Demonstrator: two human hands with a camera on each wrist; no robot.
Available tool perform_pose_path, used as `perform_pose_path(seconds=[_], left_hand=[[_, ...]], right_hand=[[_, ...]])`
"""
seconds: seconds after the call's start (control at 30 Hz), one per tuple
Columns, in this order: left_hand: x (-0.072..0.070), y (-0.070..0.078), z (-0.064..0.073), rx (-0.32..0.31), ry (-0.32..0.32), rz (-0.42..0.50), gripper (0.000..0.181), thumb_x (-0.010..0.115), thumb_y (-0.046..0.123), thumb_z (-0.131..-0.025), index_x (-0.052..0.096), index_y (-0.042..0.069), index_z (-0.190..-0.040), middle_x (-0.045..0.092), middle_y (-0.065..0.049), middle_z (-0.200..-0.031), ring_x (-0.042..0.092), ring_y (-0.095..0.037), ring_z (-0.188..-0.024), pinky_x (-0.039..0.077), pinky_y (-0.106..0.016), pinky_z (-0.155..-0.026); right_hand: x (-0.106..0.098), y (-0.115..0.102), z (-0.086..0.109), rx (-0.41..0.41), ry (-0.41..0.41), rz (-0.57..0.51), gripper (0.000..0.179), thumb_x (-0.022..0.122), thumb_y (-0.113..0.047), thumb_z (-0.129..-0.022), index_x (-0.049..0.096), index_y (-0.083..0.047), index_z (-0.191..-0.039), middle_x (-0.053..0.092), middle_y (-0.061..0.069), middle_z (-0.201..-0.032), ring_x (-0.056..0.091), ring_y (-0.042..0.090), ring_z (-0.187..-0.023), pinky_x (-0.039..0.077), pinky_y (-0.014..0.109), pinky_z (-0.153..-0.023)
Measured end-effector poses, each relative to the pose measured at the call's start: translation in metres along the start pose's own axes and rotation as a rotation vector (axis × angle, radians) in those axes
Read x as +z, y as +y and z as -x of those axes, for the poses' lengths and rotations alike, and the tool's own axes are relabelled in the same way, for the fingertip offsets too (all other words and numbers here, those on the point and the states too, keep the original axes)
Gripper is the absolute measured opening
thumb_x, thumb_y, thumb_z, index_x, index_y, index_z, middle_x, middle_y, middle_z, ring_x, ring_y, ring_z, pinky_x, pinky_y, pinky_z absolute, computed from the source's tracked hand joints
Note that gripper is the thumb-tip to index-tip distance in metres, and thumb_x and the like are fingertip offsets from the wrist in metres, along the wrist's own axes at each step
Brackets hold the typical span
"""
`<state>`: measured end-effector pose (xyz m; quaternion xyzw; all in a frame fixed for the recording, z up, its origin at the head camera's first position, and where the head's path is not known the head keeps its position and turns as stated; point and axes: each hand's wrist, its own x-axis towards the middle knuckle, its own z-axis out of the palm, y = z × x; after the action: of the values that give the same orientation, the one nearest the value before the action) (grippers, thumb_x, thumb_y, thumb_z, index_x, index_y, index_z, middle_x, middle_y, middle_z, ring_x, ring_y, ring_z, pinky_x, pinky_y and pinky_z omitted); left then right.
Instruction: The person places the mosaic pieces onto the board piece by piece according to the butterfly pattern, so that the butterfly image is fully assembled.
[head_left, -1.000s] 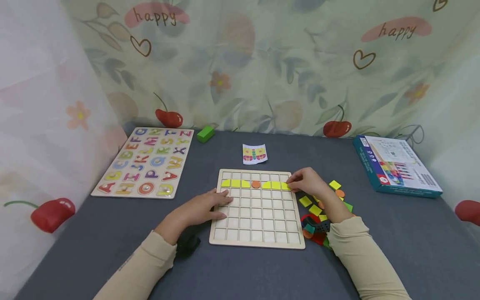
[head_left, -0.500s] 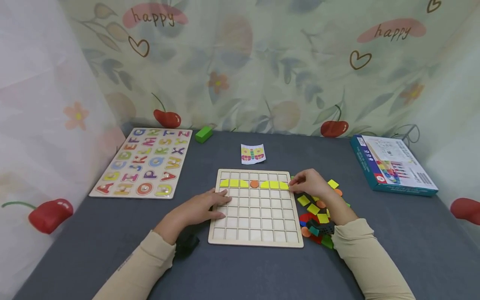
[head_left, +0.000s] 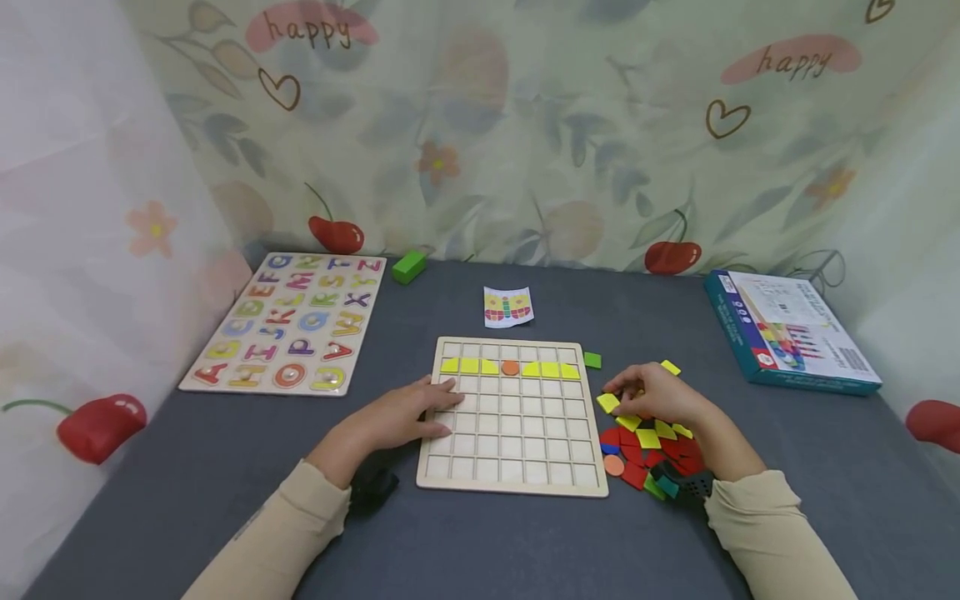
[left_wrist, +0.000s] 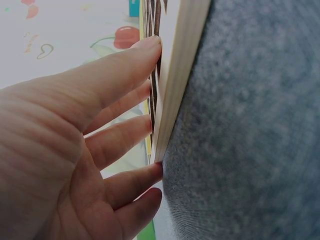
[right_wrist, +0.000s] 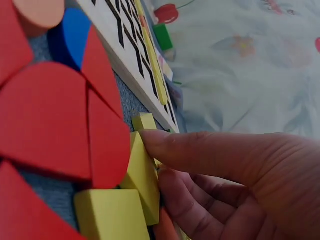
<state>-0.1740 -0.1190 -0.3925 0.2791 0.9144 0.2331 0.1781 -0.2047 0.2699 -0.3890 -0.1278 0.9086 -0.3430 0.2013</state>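
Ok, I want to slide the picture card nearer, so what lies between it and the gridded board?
In the head view, only a bare strip of grey tabletop lies between the picture card and the gridded board.

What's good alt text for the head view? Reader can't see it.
A person's right hand touches loose coloured pieces beside a wooden grid board; the left hand rests on the board's left edge. The second row from the far edge holds yellow pieces either side of an orange disc. A picture card lies beyond, a letter board left, a box right.
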Motion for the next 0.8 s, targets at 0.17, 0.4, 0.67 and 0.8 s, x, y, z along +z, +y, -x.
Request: perform_pose_path(seconds=[0.17,0.4,0.67,0.8], left_hand=[[-0.001,0.002,0.001,-0.001,0.0,0.005,0.055,0.064,0.028,-0.088,0.046,0.016,-0.139,0.031,-0.005,-0.152,0.017,-0.037,-0.143,0.026,-0.049,-0.113],[0.0,0.001,0.0,-0.011,-0.001,-0.002,0.054,0.064,0.029,-0.088,0.047,0.018,-0.138,0.031,-0.004,-0.152,0.018,-0.036,-0.143,0.026,-0.048,-0.114],[-0.001,0.002,0.001,-0.018,-0.003,-0.006,0.055,0.063,0.03,-0.088,0.046,0.018,-0.139,0.03,-0.004,-0.152,0.017,-0.035,-0.143,0.025,-0.049,-0.114],[-0.001,0.002,0.001,-0.013,-0.004,-0.002,0.055,0.063,0.029,-0.088,0.046,0.017,-0.139,0.03,-0.004,-0.152,0.017,-0.036,-0.143,0.025,-0.049,-0.114]], right_hand=[[-0.002,0.0,-0.002,-0.003,-0.001,0.008,0.024,0.073,-0.014,-0.08,0.065,0.0,-0.098,0.059,0.005,-0.076,0.051,0.016,-0.067,0.047,0.023,-0.058],[-0.005,-0.002,-0.008,-0.035,-0.032,-0.117,0.023,0.066,-0.016,-0.086,0.064,0.002,-0.099,0.065,0.008,-0.088,0.058,0.018,-0.077,0.054,0.025,-0.071],[0.006,-0.02,-0.033,-0.039,0.016,-0.183,0.025,0.065,-0.015,-0.087,0.064,0.005,-0.102,0.065,0.007,-0.09,0.061,0.014,-0.079,0.055,0.025,-0.075],[0.011,-0.023,-0.038,-0.038,0.028,-0.152,0.024,0.066,-0.014,-0.087,0.065,0.005,-0.101,0.066,0.008,-0.089,0.059,0.013,-0.075,0.053,0.022,-0.071]])
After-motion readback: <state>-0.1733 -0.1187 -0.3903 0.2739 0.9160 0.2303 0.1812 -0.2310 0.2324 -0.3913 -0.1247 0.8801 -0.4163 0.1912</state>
